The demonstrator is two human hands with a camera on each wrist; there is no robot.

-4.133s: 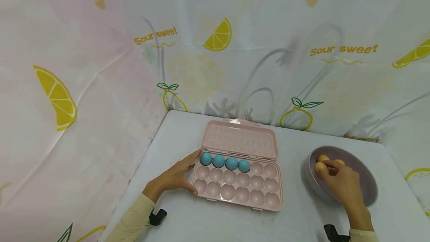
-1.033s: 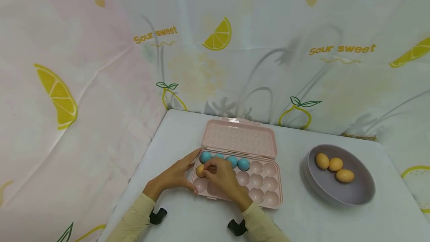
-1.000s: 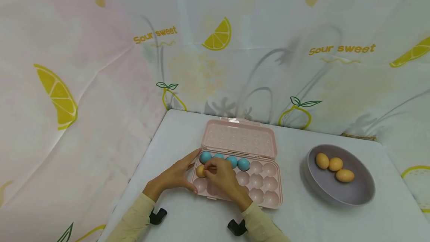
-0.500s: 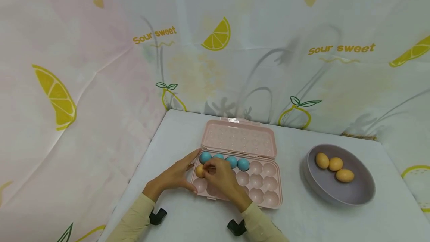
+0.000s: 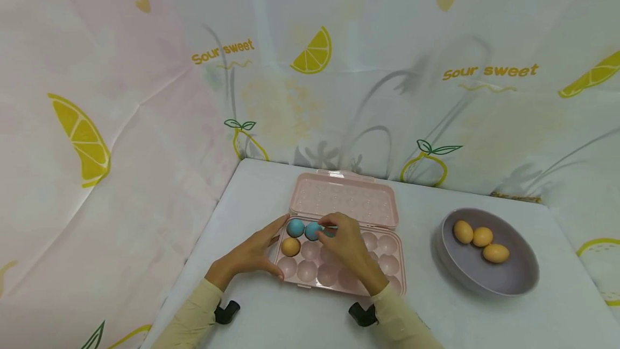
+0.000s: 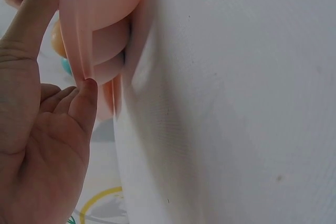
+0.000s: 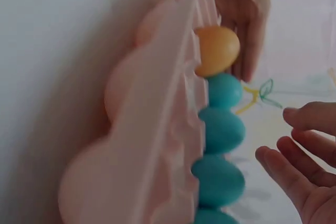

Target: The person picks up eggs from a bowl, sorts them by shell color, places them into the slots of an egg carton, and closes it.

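Observation:
A pink egg carton [image 5: 310, 250] lies with its lid [image 5: 345, 198] raised. My left hand [image 5: 249, 252] holds the carton's left end between thumb and fingers; in the left wrist view its fingertips [image 6: 90, 85] meet the rim. Several blue eggs [image 5: 296, 228] sit along the back row, partly hidden by my right hand in the head view. One orange egg [image 5: 290, 246] rests in the leftmost cup of the middle row. My right hand [image 5: 350, 244] hovers over the carton, fingers parted and holding nothing. The right wrist view shows its fingers [image 7: 286, 174] apart from the blue eggs.
A grey-mauve bowl [image 5: 515, 279] stands to the right on the white table [image 5: 261, 316]. It contains three orange eggs [image 5: 496, 253]. Behind the table and on the left hangs a lemon-printed cloth [image 5: 349, 106].
My right hand took an orange egg from the bowl to the carton's middle row, let it go, and has shifted right. My left hand has stayed at the carton's end.

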